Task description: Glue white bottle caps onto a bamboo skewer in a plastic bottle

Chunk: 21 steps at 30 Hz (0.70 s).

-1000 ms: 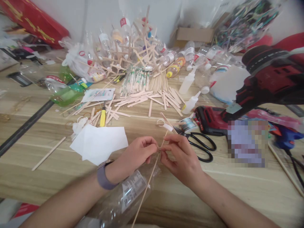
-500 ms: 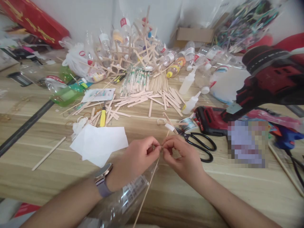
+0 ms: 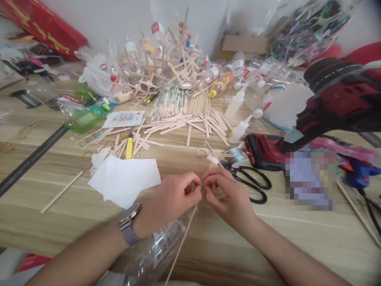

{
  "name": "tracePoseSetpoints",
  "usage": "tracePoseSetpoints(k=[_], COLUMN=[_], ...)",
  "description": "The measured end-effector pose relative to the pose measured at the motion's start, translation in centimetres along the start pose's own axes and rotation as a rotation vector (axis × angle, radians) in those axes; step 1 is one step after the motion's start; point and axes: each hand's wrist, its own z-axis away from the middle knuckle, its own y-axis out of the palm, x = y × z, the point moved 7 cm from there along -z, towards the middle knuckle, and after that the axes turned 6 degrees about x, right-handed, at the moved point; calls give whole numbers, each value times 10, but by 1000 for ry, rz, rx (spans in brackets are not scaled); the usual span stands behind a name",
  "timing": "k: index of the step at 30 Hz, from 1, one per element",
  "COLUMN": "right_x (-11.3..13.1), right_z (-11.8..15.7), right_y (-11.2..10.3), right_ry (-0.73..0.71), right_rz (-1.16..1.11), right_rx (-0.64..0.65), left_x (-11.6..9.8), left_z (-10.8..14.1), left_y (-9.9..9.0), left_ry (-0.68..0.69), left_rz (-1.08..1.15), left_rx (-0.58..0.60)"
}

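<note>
Above the middle of the table, my left hand [image 3: 182, 190] and my right hand [image 3: 228, 194] meet with thumb and fingers pinched together. What the fingertips pinch is too small to make out. A thin wooden stick [image 3: 182, 242] runs slantwise from the lower edge up behind the fingertips; whether a hand grips it, I cannot tell. Under my left forearm, a clear plastic bottle [image 3: 143, 254] with a white label lies on its side. Just beyond my right hand are black-handled scissors [image 3: 253, 182], a small white piece [image 3: 212, 159] and a flat wooden stick [image 3: 212, 151].
White paper sheets [image 3: 127, 178] lie left of my hands, near a yellow-handled screwdriver [image 3: 129, 146]. Loose craft sticks [image 3: 169, 124] and plastic bottles [image 3: 238, 67] crowd the back. A red and black power tool [image 3: 327, 95] stands at right, beside a thread spool [image 3: 236, 156].
Both hands stay nearly where they were, still pinched together. The fingertips shift slightly, and the lower end of the thin stick has moved a little to the left.
</note>
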Motion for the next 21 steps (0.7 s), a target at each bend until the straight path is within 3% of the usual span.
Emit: tracePoseSetpoints(k=[5,10,21], right_x=[2,1,9], right_z=[2,2,3], right_y=[-1,-3,-7], right_ry=[-56,-65,-126], right_rz=[51,49,97], right_rx=[-36,-36,-67], left_x=[14,22,24], left_z=[-7,-10,-9], left_y=[13,16,21], left_ry=[-100,-140,-181], left_rz=[379,640,743], left_rx=[200,207,234])
